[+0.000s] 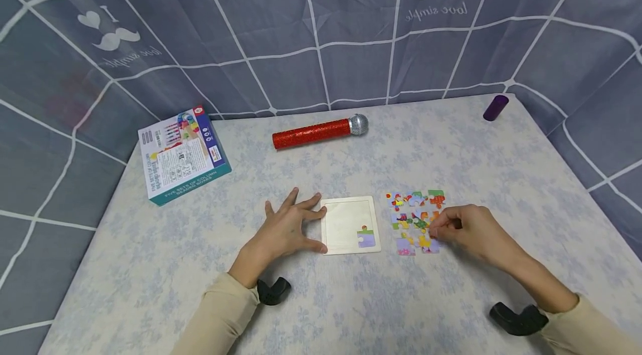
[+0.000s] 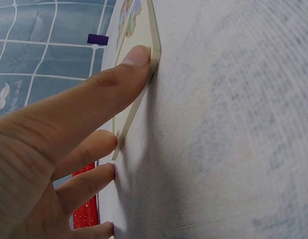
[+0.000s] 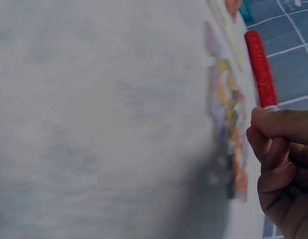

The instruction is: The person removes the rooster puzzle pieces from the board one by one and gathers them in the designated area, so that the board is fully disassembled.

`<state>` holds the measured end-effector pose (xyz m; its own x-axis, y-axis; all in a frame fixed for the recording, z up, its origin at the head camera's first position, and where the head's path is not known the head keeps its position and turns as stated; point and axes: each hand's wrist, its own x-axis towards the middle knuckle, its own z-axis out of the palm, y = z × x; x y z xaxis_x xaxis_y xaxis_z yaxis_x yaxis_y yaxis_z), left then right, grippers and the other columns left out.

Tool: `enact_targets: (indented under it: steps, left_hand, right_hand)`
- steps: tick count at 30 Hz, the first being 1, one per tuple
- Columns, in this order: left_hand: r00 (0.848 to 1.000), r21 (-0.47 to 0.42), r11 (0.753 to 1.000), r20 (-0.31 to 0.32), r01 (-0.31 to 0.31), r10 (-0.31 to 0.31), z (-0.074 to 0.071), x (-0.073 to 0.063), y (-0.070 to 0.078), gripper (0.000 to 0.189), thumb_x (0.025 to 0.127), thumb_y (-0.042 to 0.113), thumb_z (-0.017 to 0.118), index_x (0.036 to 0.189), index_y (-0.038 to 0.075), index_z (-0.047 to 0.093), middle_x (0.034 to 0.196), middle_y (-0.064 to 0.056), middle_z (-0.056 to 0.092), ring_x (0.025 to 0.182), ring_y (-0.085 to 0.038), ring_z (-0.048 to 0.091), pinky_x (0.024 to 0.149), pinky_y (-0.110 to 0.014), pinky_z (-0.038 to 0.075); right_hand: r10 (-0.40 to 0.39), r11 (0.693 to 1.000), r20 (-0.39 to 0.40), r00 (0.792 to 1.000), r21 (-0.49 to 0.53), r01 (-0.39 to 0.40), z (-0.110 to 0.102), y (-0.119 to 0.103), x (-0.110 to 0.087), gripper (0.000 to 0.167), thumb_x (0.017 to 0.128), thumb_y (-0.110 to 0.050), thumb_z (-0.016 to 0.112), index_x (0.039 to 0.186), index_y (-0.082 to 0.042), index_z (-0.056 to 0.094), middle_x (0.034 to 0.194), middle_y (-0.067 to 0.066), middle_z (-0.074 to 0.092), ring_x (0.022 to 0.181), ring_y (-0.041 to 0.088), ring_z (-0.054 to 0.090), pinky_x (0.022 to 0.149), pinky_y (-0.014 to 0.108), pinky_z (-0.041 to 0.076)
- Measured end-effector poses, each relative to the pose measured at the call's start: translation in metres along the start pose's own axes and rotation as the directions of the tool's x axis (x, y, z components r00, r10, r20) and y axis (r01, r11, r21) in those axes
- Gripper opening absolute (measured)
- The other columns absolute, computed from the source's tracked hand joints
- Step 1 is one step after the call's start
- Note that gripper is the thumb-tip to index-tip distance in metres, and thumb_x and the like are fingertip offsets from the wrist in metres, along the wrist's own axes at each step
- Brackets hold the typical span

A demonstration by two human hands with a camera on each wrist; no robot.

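A pale square puzzle tray lies flat on the table, with a purple and green puzzle piece in its lower right corner. My left hand spreads beside the tray, its thumb pressing the near left corner and its index finger touching the far left one. In the left wrist view the thumb rests on the tray's rim. Right of the tray lie several colourful puzzle pieces. Over their right side is my right hand, thumb and index tips together, other fingers curled; no piece shows between the tips.
A red glittery microphone lies behind the tray. At the back left is a boxed bead set; a small purple cylinder sits at the back right corner. Grey-blue curtains hang along the table's back and sides.
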<state>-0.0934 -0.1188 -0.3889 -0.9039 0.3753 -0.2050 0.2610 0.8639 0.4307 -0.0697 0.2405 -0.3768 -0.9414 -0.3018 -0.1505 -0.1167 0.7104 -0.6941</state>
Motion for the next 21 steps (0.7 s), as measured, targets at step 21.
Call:
enact_targets:
  steps: [21]
  left_hand:
    - [1.0,-0.001,1.0,0.001,-0.003,0.003,0.0,-0.001,0.0,0.081,0.063,0.043,0.091,0.135,0.022,0.061,0.154,0.004,0.039,0.149,-0.036,0.011,0.1,-0.081,0.002]
  right_hand:
    - [-0.233,0.967,0.072,0.97,0.128,0.222,0.062,-0.053,0.05,0.016,0.086,-0.001,0.073,0.101,0.0,0.077,0.095,0.002,0.072,0.074,0.007,0.06,0.06,0.022,0.049]
